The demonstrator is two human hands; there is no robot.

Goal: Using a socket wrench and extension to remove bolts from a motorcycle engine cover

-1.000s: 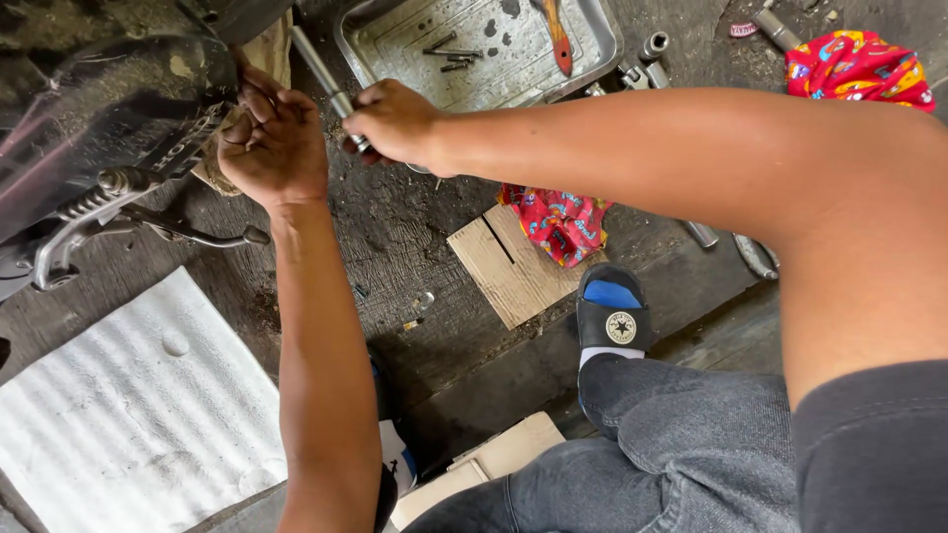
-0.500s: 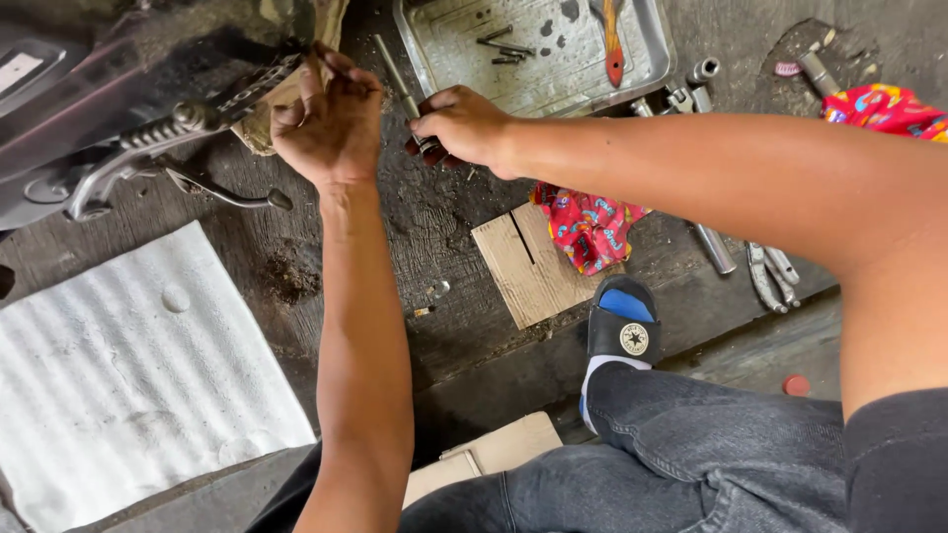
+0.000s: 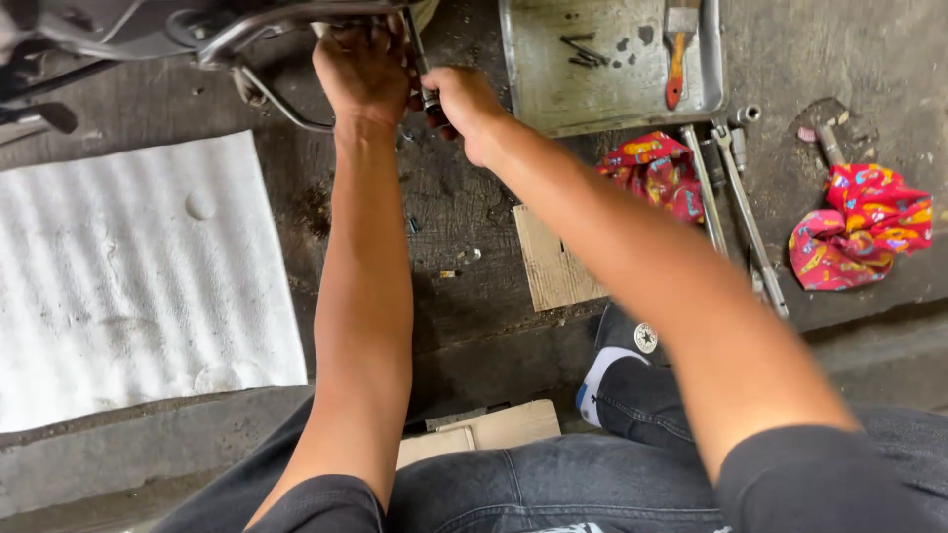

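The left hand (image 3: 363,71) is up at the top of the view, under the dark metal frame of a motorbike (image 3: 197,30). Its fingers (image 3: 348,41) are curled shut around a part of that frame. I cannot tell just which part, because the hand covers it.

The right hand (image 3: 462,99) is just beside the left one, and the two look to touch at the thumbs. Its fingers are closed around the handle of a thin metal tool (image 3: 419,61). The tool's shaft runs up from those fingers, close past the left fingers, to the frame.

To the right of the right fingers sits a flat metal tray (image 3: 553,109) on the dirty floor. Inside it are a few dark bolts (image 3: 585,49) near the top, some small dark bits, and a paintbrush (image 3: 677,49) with an orange handle lying along the right side.

Below the tray's lower right corner lies a red patterned rag (image 3: 654,170). Two long wrenches (image 3: 736,202) lie side by side next to it. Farther right, well apart from the fingers, is another red rag (image 3: 861,225). A piece of cardboard (image 3: 551,262) lies below the right fingers. A white foam sheet (image 3: 138,281) lies to the lower left of the left fingers.
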